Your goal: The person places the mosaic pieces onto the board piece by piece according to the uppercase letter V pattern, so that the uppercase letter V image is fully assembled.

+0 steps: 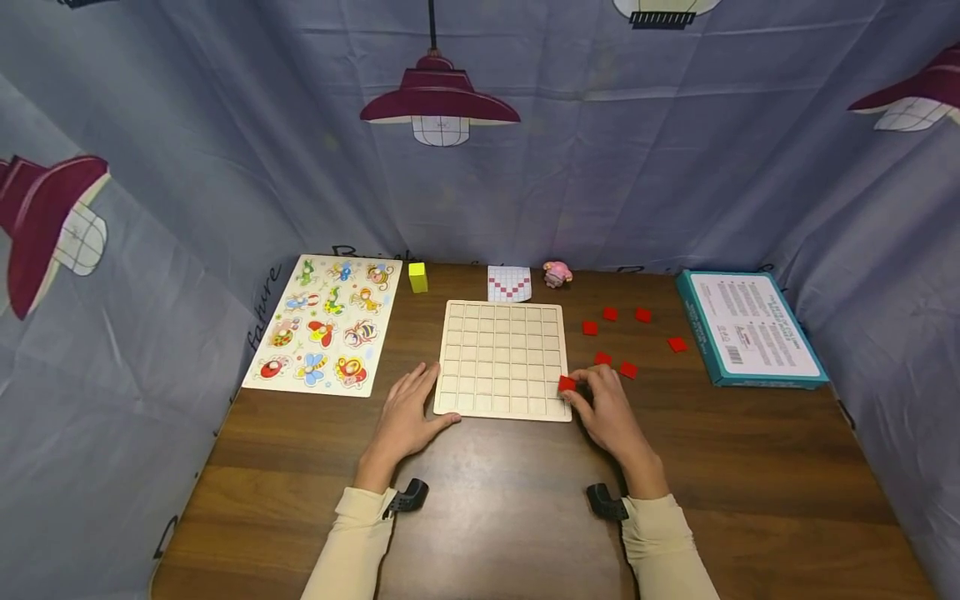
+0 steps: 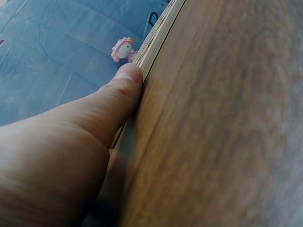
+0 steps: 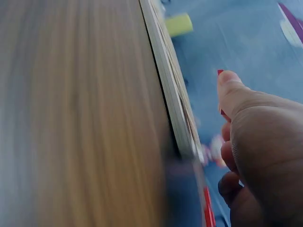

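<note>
A pale wooden grid board (image 1: 502,360) lies on the table in the head view, its shallow square cells bare. At its lower left corner rests my left hand (image 1: 408,417), thumb against the front edge and fingers along the left side. The left wrist view has that thumb (image 2: 118,90) touching the board's edge. My right hand (image 1: 611,412) pinches a red square tile (image 1: 567,383) between thumb and fingers, over the board's right edge. In the right wrist view, mostly hidden by the thumb, the tile (image 3: 220,72) is held above the board (image 3: 173,90).
Several loose red tiles (image 1: 628,370) lie right of the board. Behind it are a pattern card (image 1: 510,284), a pink figurine (image 1: 557,274) and a yellow block (image 1: 417,277). An insect picture puzzle (image 1: 322,325) lies left; a teal box (image 1: 753,329) lies right.
</note>
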`<state>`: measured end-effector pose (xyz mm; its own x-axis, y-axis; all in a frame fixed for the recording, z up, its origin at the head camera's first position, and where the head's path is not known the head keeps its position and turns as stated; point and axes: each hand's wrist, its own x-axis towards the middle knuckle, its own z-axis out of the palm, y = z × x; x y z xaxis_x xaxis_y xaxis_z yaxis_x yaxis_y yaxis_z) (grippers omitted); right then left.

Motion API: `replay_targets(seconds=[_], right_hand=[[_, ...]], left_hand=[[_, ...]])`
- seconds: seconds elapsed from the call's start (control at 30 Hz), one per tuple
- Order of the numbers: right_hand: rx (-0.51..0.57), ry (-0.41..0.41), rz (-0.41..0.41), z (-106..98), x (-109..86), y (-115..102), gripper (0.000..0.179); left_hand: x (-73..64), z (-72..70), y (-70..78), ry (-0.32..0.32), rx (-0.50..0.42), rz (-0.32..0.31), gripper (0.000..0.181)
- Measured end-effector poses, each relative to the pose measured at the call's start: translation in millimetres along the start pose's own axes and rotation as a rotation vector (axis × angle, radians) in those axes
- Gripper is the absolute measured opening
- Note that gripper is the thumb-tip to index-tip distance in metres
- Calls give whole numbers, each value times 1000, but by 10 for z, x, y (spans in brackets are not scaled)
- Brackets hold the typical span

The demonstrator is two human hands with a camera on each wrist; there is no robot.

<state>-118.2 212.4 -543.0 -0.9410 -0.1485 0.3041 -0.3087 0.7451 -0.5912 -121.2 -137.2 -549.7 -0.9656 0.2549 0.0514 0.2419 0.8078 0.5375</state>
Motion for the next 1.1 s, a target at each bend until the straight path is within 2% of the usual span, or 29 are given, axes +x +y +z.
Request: replay_targets(seconds=[0.2, 0.47, 0.63, 0.87, 1.1], right_hand=[[24, -100, -108, 322, 201, -321, 32], [-71, -192, -125, 573, 323, -504, 31], [-124, -190, -128, 607, 354, -564, 27], [-143, -151, -128, 581, 388, -619, 23], [-126, -182, -91, 550, 408, -642, 22]], left_hand=[[-7, -3, -6, 3, -3, -8, 99], [-51, -9, -2, 18, -11, -7, 98], [-48, -2, 5, 9, -9, -9, 98], [-16, 1, 6, 24, 1, -4, 97], [-21, -5, 18, 16, 1, -7, 97]])
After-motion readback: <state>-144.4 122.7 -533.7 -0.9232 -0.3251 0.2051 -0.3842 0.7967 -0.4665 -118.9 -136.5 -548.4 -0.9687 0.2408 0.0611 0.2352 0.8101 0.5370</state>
